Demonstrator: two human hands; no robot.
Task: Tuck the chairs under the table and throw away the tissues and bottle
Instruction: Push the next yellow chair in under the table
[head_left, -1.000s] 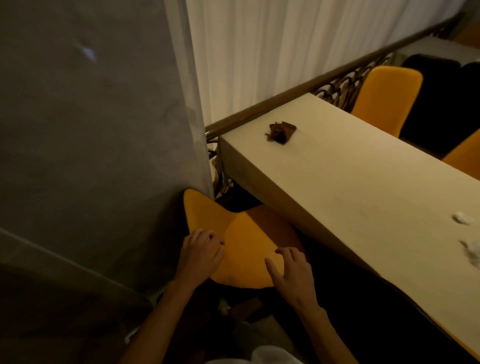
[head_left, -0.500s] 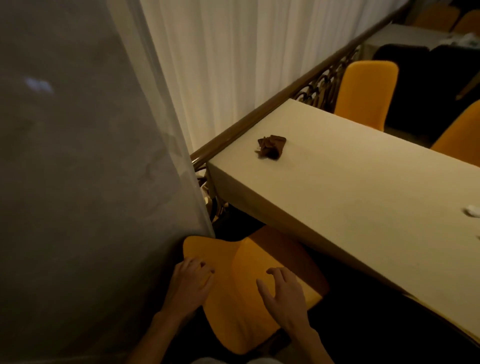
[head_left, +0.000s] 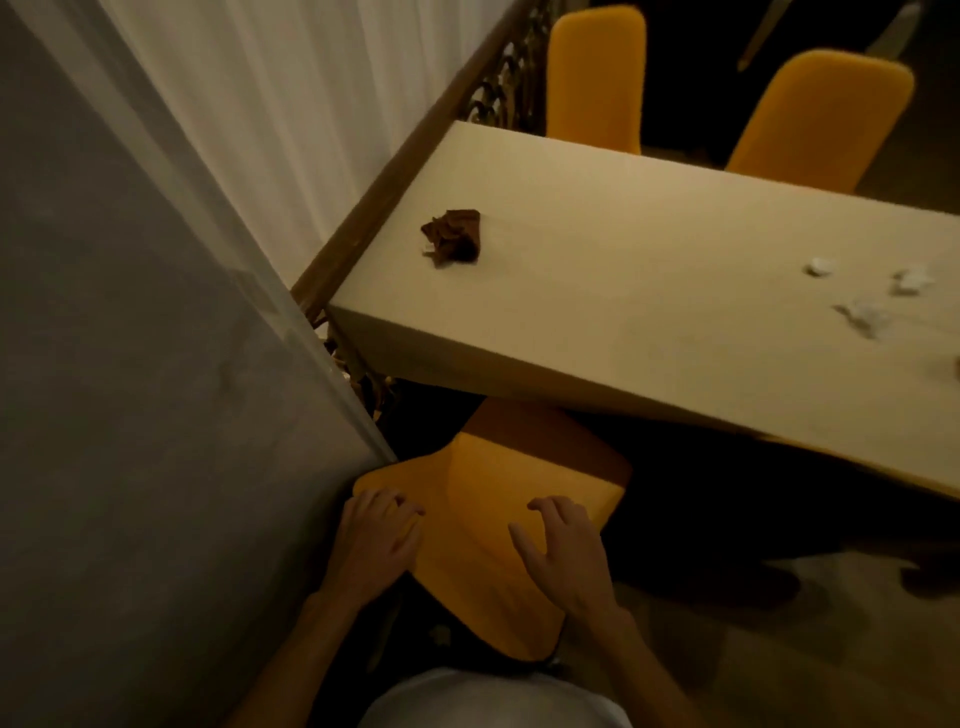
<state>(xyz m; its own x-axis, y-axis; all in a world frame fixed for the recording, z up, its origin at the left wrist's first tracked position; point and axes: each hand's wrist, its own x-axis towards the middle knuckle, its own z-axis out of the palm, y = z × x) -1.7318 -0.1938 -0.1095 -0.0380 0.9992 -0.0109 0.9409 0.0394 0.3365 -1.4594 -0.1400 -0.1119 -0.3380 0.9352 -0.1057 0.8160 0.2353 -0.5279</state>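
Observation:
An orange chair stands at the near end of the long cream table, its seat partly under the tabletop. My left hand grips the left edge of its backrest. My right hand rests on the backrest's right side, fingers spread and curled over it. A crumpled brown tissue lies near the table's left end. Several crumpled white tissues lie on the right part of the tabletop. No bottle is in view.
A grey wall and white curtain stand close on the left of the chair. A wooden rail with ironwork runs behind the table. Two more orange chairs stand at the far side.
The view has swung right and downward. The chair has slid forward toward the table, both hands staying on its backrest. More white tissues have come into view on the right.

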